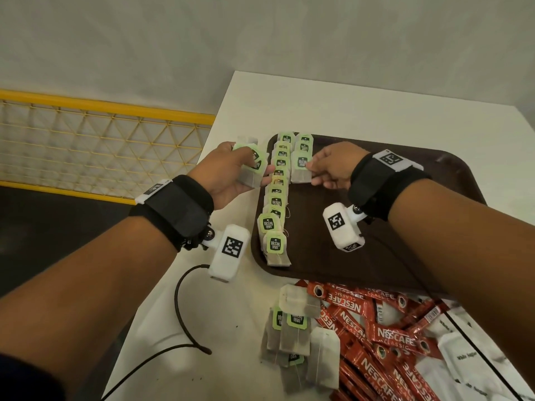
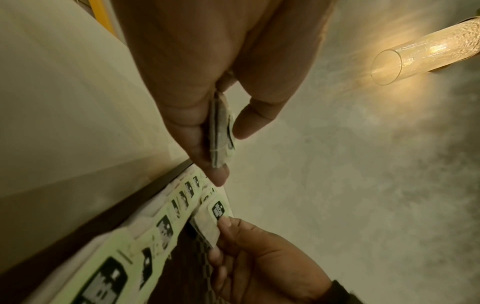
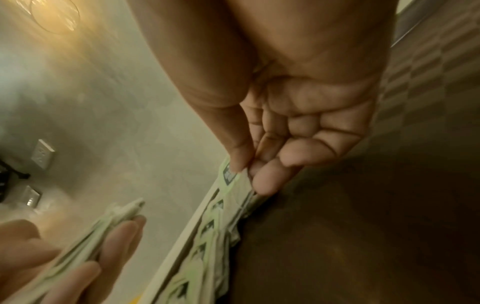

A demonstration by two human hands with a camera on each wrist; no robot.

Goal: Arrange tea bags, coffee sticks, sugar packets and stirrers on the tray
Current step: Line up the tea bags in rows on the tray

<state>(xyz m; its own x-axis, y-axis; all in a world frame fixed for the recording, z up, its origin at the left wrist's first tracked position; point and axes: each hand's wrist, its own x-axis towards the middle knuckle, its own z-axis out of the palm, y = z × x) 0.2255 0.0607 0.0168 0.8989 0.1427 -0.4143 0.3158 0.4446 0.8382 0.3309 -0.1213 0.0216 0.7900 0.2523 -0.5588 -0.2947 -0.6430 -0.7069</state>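
Tray (image 1: 411, 256) holds 2 tea-bag rows (image 1: 277, 198) – right hand (image 1: 335, 166) pinches 1 tea bag (image 1: 301, 169), left hand (image 1: 228, 175) grips a stack (image 1: 251, 166)

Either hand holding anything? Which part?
Left hand grips a small stack of tea bags across their middle. Right hand pinches one tea bag by its right edge, at the second row on the tray.

Green-tagged tea bags (image 1: 275, 198) in overlapping rows along brown tray's (image 1: 347, 256) left edge
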